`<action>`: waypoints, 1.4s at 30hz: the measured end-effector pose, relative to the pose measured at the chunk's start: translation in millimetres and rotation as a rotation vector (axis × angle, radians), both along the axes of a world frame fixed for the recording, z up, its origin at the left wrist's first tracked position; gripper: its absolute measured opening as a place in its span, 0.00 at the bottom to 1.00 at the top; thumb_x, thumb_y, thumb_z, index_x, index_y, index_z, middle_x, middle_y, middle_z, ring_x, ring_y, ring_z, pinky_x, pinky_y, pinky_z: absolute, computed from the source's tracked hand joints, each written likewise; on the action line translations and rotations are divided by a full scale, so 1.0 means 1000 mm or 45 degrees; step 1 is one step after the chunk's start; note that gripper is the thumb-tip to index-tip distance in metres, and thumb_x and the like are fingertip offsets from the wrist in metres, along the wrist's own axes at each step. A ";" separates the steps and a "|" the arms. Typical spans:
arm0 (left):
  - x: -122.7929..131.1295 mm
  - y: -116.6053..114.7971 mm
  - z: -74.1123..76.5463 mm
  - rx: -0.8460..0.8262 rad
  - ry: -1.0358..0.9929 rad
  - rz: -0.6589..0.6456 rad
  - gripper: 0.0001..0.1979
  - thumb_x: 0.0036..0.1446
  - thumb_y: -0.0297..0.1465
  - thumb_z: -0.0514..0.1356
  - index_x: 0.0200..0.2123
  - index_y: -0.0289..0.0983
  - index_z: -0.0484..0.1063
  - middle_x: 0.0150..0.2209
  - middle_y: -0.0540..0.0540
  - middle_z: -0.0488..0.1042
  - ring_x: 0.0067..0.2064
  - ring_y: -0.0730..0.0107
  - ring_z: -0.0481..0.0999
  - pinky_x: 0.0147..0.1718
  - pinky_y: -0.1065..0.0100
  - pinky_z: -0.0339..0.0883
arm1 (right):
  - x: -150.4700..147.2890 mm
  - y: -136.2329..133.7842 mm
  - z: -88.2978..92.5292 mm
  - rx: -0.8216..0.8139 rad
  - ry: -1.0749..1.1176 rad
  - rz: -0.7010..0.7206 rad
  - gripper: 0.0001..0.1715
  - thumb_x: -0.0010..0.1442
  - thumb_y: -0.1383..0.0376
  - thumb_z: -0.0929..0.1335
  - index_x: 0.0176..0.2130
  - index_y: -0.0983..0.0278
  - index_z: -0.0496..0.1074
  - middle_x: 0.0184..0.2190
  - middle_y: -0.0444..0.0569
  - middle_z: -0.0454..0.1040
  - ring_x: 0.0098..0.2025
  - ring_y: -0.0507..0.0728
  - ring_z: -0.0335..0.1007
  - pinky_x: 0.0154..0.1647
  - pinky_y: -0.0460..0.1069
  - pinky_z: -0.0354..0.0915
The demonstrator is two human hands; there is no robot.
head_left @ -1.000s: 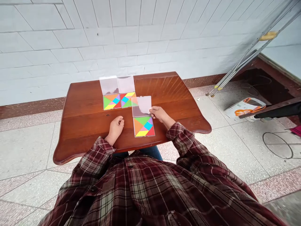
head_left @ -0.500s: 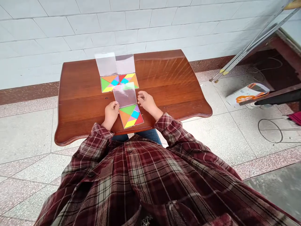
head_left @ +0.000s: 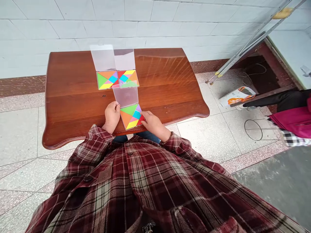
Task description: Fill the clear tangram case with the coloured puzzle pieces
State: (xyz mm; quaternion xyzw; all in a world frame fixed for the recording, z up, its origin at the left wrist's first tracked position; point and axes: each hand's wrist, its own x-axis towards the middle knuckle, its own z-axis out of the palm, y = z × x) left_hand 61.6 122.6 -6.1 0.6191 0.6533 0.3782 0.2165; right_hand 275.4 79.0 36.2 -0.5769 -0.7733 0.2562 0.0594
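An open clear case lies near the front edge of the brown wooden table (head_left: 73, 106); its tray holds a coloured tangram puzzle (head_left: 131, 115) and its clear lid (head_left: 125, 96) lies flat behind it. My left hand (head_left: 111, 116) curls against the case's left edge at the hinge. My right hand (head_left: 151, 121) rests on the puzzle's right corner, fingers bent on the red piece. Two more open tangram cases, one at left (head_left: 107, 79) and one at right (head_left: 128, 78), lie side by side further back with their lids flat.
A white tiled wall stands right behind the table. On the floor at right lie an orange-and-white box (head_left: 236, 95), a wire ring (head_left: 254, 129) and metal poles (head_left: 252, 37) leaning on the wall. Dark and magenta cloth (head_left: 293, 113) sits at the far right.
The near case has slid left toward the table's middle. My left hand came up to its left edge. My right hand dropped from the lid's side onto the puzzle's right corner.
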 end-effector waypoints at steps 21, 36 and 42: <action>0.004 -0.003 0.003 -0.012 0.023 0.015 0.07 0.58 0.30 0.52 0.28 0.39 0.63 0.29 0.48 0.68 0.33 0.68 0.66 0.36 0.67 0.58 | -0.029 0.012 0.002 -0.022 -0.127 -0.013 0.29 0.62 0.65 0.65 0.61 0.70 0.60 0.56 0.62 0.64 0.49 0.62 0.70 0.46 0.53 0.67; 0.003 -0.006 0.004 -0.045 0.012 0.004 0.06 0.58 0.30 0.52 0.27 0.39 0.64 0.30 0.47 0.69 0.34 0.66 0.67 0.37 0.66 0.60 | 0.013 0.046 -0.012 0.037 0.190 -0.171 0.06 0.59 0.65 0.66 0.38 0.64 0.71 0.35 0.46 0.74 0.38 0.55 0.68 0.42 0.48 0.61; 0.002 -0.006 0.003 -0.031 0.022 0.002 0.06 0.58 0.30 0.52 0.28 0.40 0.63 0.31 0.46 0.70 0.35 0.65 0.67 0.37 0.66 0.60 | 0.043 0.058 -0.008 0.094 -0.058 -0.395 0.17 0.58 0.67 0.66 0.48 0.68 0.70 0.45 0.57 0.73 0.44 0.60 0.70 0.47 0.52 0.63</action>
